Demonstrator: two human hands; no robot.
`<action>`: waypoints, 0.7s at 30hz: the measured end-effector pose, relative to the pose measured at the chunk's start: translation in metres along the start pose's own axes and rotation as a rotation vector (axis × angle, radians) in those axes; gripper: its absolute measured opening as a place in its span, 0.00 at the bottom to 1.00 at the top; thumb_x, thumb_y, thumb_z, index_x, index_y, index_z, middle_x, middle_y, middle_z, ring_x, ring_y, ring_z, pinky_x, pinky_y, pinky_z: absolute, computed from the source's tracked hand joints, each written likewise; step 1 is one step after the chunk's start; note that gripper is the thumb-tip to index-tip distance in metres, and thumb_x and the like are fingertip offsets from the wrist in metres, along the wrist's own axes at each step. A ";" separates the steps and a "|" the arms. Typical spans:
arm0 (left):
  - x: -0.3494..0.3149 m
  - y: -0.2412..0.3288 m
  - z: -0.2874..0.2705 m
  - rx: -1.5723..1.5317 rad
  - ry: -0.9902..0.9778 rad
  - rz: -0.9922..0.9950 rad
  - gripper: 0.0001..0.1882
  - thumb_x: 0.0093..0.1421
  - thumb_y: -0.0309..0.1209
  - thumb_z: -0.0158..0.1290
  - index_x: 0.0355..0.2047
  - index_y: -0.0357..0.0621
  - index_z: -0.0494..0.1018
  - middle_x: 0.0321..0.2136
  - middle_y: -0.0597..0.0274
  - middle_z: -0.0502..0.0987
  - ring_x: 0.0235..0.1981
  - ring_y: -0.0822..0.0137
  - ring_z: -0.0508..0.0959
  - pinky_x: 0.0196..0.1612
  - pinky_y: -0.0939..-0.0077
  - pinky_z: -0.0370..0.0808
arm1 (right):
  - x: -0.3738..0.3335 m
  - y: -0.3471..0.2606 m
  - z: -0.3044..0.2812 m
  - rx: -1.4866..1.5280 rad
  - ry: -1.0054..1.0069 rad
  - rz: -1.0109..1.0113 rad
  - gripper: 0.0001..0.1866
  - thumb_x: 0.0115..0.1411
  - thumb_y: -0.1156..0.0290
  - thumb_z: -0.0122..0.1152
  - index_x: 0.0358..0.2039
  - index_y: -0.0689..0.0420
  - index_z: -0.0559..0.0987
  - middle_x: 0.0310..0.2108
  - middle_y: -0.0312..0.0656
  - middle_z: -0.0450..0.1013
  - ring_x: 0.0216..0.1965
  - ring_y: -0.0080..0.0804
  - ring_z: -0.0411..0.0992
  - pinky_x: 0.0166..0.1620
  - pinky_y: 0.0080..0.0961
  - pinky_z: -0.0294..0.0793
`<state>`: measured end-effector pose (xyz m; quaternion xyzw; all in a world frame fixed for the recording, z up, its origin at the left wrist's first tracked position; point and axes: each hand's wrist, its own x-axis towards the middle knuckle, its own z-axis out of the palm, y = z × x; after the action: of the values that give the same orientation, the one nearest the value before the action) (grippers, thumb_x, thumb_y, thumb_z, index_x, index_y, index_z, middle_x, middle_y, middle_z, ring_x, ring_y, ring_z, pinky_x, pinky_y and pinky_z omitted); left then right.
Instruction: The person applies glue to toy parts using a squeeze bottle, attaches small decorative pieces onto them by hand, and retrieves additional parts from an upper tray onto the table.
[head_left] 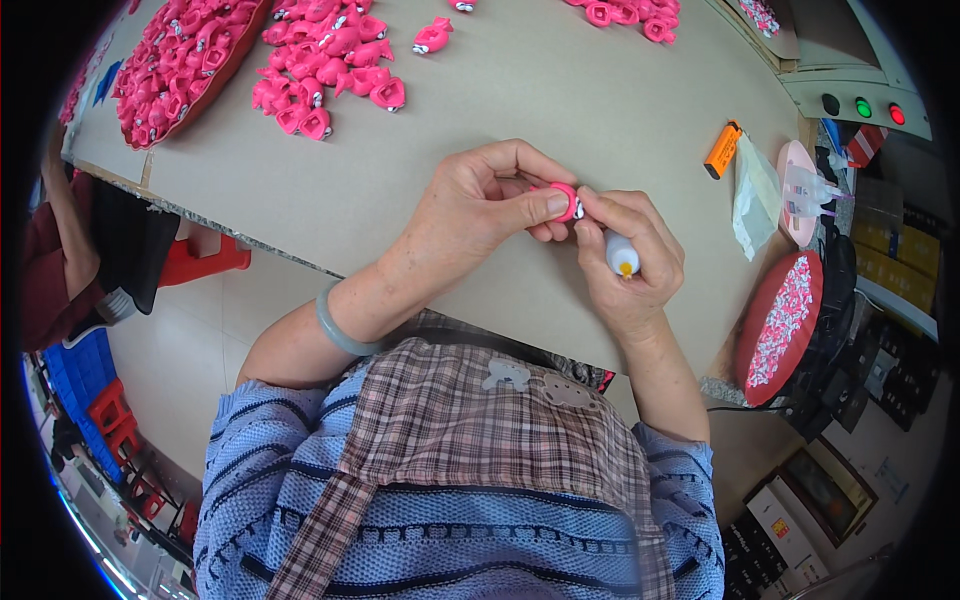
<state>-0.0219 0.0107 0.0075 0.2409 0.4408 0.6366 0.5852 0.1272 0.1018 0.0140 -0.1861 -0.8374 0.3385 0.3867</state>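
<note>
Between the thumb and fingers of my left hand (pixel 490 195) is a small pink plastic figure part (pixel 566 199), with a bit of white and black on its right side. My right hand (pixel 635 250) meets it there, its thumb and forefinger pinched at that white bit. Tucked in the same right hand is a small white bottle (pixel 621 252) with a yellow tip pointing toward me. Whether the right fingertips also hold a tiny separate piece cannot be made out. Both hands are just above the table (pixel 430 110).
Loose pink parts (pixel 330 60) lie in a heap beside a full red tray (pixel 215 75) at far left. On the right are an orange box cutter (pixel 722 150), a pale bag (pixel 755 195), a pink dish (pixel 797 190) and a red tray of tiny pieces (pixel 785 325). Another person's arm (pixel 72 230) shows at left.
</note>
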 end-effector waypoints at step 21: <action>-0.001 -0.004 0.013 0.206 0.160 0.094 0.05 0.58 0.21 0.55 0.34 0.32 0.74 0.26 0.59 0.79 0.27 0.76 0.78 0.32 0.85 0.77 | -0.005 0.011 0.007 -0.242 0.027 -0.177 0.13 0.43 0.87 0.66 0.31 0.63 0.78 0.22 0.41 0.74 0.20 0.28 0.72 0.19 0.20 0.70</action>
<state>-0.0090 0.0127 0.0108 0.2688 0.5373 0.6316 0.4900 0.1251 0.1039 -0.0001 -0.1611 -0.8799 0.1972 0.4011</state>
